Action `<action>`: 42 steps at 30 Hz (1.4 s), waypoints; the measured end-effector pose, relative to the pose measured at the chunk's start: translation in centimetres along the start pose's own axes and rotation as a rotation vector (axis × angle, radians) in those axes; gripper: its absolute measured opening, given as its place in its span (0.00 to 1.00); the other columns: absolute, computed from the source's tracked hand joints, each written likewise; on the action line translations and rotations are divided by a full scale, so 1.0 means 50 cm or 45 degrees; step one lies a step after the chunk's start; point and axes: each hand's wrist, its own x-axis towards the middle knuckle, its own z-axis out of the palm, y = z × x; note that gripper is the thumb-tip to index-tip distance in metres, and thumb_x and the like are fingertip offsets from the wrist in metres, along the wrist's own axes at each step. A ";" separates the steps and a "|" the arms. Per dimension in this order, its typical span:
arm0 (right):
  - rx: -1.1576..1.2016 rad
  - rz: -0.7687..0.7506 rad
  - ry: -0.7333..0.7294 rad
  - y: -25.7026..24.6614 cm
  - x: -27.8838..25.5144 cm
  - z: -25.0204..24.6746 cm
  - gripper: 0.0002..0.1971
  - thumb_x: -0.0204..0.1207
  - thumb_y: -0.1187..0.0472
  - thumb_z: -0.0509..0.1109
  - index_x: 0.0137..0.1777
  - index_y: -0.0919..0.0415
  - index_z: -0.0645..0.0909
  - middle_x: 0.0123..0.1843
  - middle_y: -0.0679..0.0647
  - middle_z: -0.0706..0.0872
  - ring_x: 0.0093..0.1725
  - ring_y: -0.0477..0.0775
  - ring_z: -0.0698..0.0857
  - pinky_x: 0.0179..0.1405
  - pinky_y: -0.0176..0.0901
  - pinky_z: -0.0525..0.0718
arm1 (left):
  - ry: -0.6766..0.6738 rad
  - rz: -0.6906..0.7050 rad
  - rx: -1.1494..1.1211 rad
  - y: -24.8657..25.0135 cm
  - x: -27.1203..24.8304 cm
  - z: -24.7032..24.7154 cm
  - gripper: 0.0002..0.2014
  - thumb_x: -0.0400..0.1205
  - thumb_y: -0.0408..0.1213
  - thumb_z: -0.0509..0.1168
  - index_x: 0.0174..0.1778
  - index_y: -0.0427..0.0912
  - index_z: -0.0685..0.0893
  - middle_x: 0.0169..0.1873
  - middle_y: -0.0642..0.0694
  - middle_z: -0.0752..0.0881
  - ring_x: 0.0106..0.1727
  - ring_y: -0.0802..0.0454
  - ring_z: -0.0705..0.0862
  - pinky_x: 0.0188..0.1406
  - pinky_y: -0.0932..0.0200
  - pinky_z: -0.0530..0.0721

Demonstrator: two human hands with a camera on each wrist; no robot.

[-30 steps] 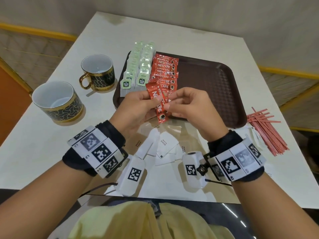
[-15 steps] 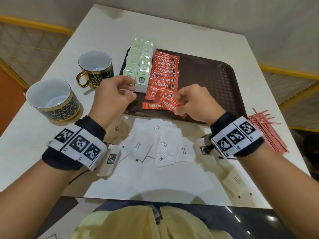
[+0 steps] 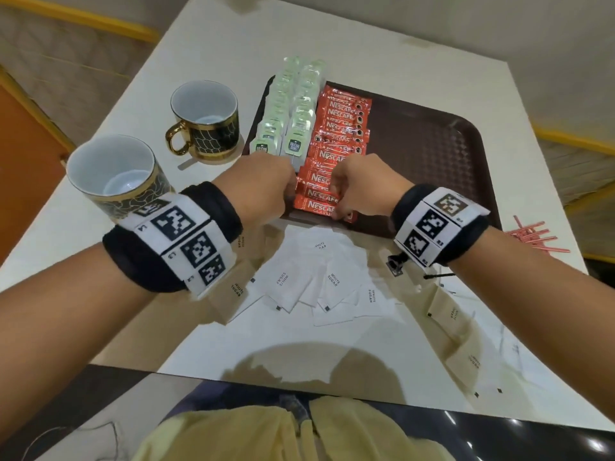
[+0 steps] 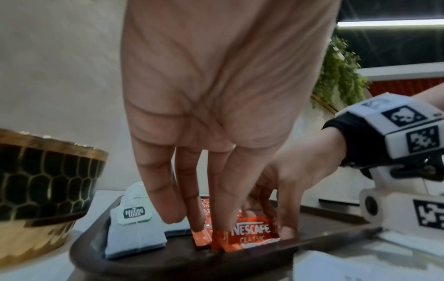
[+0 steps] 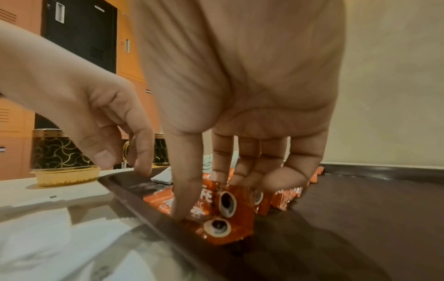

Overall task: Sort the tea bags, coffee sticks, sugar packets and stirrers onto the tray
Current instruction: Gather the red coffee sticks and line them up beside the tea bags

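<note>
I have both hands down at the near edge of the tray (image 3: 466, 154), squaring up the last coffee stick (image 3: 319, 207) at the front of the red column. My left hand (image 3: 263, 191) has straight fingers pressing down on the left end of that stick, holding nothing. My right hand (image 3: 362, 188) is likewise open: in the right wrist view the index fingertip (image 5: 179, 213) presses the stick flat against the tray lip while the other fingers hang loosely curled above the column.

The coffee sticks (image 3: 342, 134) overlap like shingles, right beside 2 rows of tea bags (image 3: 293, 111). The sugar packets (image 3: 319, 281) lie loose on the bench (image 3: 233, 38) just in front of the tray, and the stirrers (image 3: 535, 236) sit off to my right, outside it.

The risks I see:
1. The front stick lies against the rim; too hard a push could ride it up over the lip onto the sugar.
2. The foil looks slick, so sideways pressure may fan the whole column out of line.
3. My left fingers are just beside the nearest tea bag (image 4: 135, 233); dragging them away could nudge it or catch its tag.
4. My wrists hang over the sugar pile and near the 2 cups (image 3: 113, 171), so a careless withdrawal could scatter packets.
</note>
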 end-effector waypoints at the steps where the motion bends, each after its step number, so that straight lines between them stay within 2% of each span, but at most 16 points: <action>1: 0.008 -0.010 0.015 0.001 0.001 0.003 0.12 0.63 0.64 0.84 0.41 0.61 0.83 0.36 0.51 0.85 0.38 0.53 0.84 0.35 0.41 0.80 | -0.018 0.006 0.042 0.002 0.004 -0.003 0.14 0.82 0.29 0.65 0.62 0.38 0.85 0.55 0.40 0.87 0.56 0.41 0.84 0.49 0.55 0.80; 4: 0.033 -0.031 0.053 0.004 0.006 0.010 0.07 0.68 0.67 0.79 0.40 0.60 0.83 0.35 0.50 0.84 0.39 0.54 0.86 0.38 0.42 0.82 | -0.077 0.032 0.139 0.004 0.014 -0.003 0.14 0.81 0.29 0.64 0.62 0.37 0.85 0.54 0.38 0.87 0.55 0.39 0.84 0.51 0.52 0.83; 6: 0.058 -0.034 0.077 0.005 0.008 0.012 0.07 0.72 0.68 0.77 0.39 0.57 0.83 0.34 0.47 0.84 0.41 0.54 0.87 0.40 0.44 0.84 | -0.084 0.047 0.149 0.005 0.020 -0.002 0.13 0.81 0.28 0.65 0.61 0.36 0.84 0.54 0.39 0.87 0.54 0.39 0.84 0.51 0.51 0.83; 9: 0.107 -0.049 0.136 0.008 0.007 0.008 0.06 0.72 0.65 0.78 0.39 0.55 0.84 0.36 0.48 0.85 0.42 0.54 0.87 0.47 0.49 0.87 | -0.032 0.054 0.139 0.005 0.029 -0.004 0.14 0.82 0.29 0.64 0.63 0.37 0.83 0.55 0.38 0.86 0.56 0.38 0.84 0.52 0.50 0.83; 12: 0.098 -0.064 0.170 0.009 0.009 0.006 0.05 0.72 0.67 0.77 0.40 0.56 0.85 0.40 0.50 0.86 0.45 0.55 0.87 0.51 0.54 0.88 | -0.029 0.064 0.171 0.008 0.036 -0.003 0.16 0.83 0.30 0.62 0.67 0.38 0.81 0.60 0.37 0.85 0.60 0.37 0.83 0.55 0.48 0.83; 16: 0.064 -0.069 0.187 0.001 0.013 0.008 0.03 0.72 0.66 0.78 0.42 0.58 0.89 0.43 0.54 0.88 0.45 0.57 0.87 0.51 0.54 0.88 | -0.070 0.118 0.223 0.016 0.032 0.004 0.19 0.85 0.33 0.62 0.73 0.41 0.78 0.64 0.40 0.83 0.64 0.39 0.81 0.59 0.50 0.80; 20: 0.020 -0.096 0.216 -0.001 0.014 0.008 0.02 0.71 0.66 0.78 0.42 0.59 0.88 0.42 0.53 0.87 0.44 0.56 0.87 0.49 0.52 0.88 | -0.071 0.176 0.237 0.022 0.021 0.012 0.20 0.85 0.34 0.62 0.75 0.41 0.76 0.65 0.40 0.80 0.66 0.41 0.79 0.65 0.50 0.77; 22: 0.043 -0.076 0.232 0.007 0.014 0.002 0.03 0.71 0.66 0.79 0.41 0.60 0.88 0.40 0.52 0.87 0.43 0.55 0.87 0.49 0.52 0.88 | -0.079 0.164 0.201 0.023 0.020 0.012 0.19 0.85 0.34 0.61 0.74 0.41 0.76 0.65 0.40 0.80 0.65 0.41 0.79 0.64 0.51 0.77; 24: 0.072 -0.026 0.294 0.023 0.013 -0.006 0.03 0.72 0.65 0.78 0.40 0.60 0.87 0.41 0.53 0.87 0.43 0.54 0.87 0.47 0.50 0.88 | -0.095 0.138 0.170 0.023 0.022 0.010 0.16 0.86 0.34 0.59 0.71 0.40 0.77 0.62 0.40 0.81 0.62 0.42 0.80 0.58 0.54 0.77; 27: 0.126 0.088 0.397 0.054 0.007 -0.014 0.04 0.75 0.68 0.73 0.40 0.61 0.85 0.42 0.54 0.87 0.43 0.54 0.87 0.45 0.45 0.86 | -0.158 0.093 0.139 0.023 0.029 0.011 0.13 0.86 0.32 0.57 0.65 0.39 0.78 0.57 0.41 0.83 0.54 0.44 0.81 0.51 0.58 0.75; 30: 0.173 0.151 0.343 0.064 0.002 -0.006 0.05 0.76 0.68 0.72 0.40 0.61 0.84 0.42 0.55 0.87 0.43 0.56 0.87 0.50 0.51 0.89 | -0.243 0.061 0.109 0.026 0.032 0.015 0.14 0.86 0.31 0.56 0.66 0.39 0.79 0.58 0.40 0.84 0.56 0.42 0.82 0.50 0.58 0.74; 34: 0.164 0.124 0.304 0.060 -0.001 -0.004 0.08 0.77 0.67 0.71 0.38 0.57 0.81 0.48 0.57 0.86 0.46 0.57 0.87 0.47 0.45 0.85 | -0.283 0.073 0.115 0.033 0.030 0.012 0.14 0.87 0.32 0.56 0.67 0.39 0.78 0.57 0.40 0.83 0.48 0.47 0.77 0.48 0.58 0.72; 36: 0.123 0.073 0.354 0.057 -0.004 -0.011 0.04 0.79 0.66 0.69 0.44 0.59 0.83 0.51 0.57 0.86 0.49 0.57 0.86 0.47 0.44 0.82 | -0.263 0.070 0.127 0.036 0.030 0.006 0.13 0.87 0.32 0.56 0.66 0.40 0.78 0.56 0.41 0.83 0.48 0.47 0.77 0.47 0.58 0.72; 38: 0.046 -0.003 0.387 0.050 -0.007 -0.016 0.07 0.82 0.65 0.66 0.55 0.61 0.85 0.56 0.58 0.86 0.53 0.59 0.86 0.52 0.48 0.85 | -0.206 0.101 0.122 0.041 0.036 0.002 0.12 0.86 0.33 0.56 0.65 0.40 0.78 0.57 0.42 0.83 0.53 0.44 0.81 0.51 0.56 0.76; 40: -0.055 -0.086 0.313 0.042 -0.009 -0.014 0.11 0.84 0.64 0.62 0.61 0.62 0.83 0.59 0.58 0.86 0.55 0.60 0.85 0.55 0.51 0.85 | -0.157 0.159 0.133 0.047 0.048 0.002 0.16 0.86 0.36 0.58 0.69 0.39 0.75 0.63 0.42 0.81 0.61 0.41 0.81 0.61 0.51 0.78; 42: -0.186 -0.145 0.183 0.033 -0.012 -0.003 0.12 0.85 0.64 0.58 0.64 0.62 0.79 0.59 0.58 0.84 0.52 0.58 0.83 0.48 0.47 0.81 | -0.192 0.156 0.234 0.056 0.065 0.008 0.24 0.85 0.37 0.60 0.78 0.37 0.66 0.73 0.40 0.73 0.70 0.40 0.76 0.71 0.46 0.75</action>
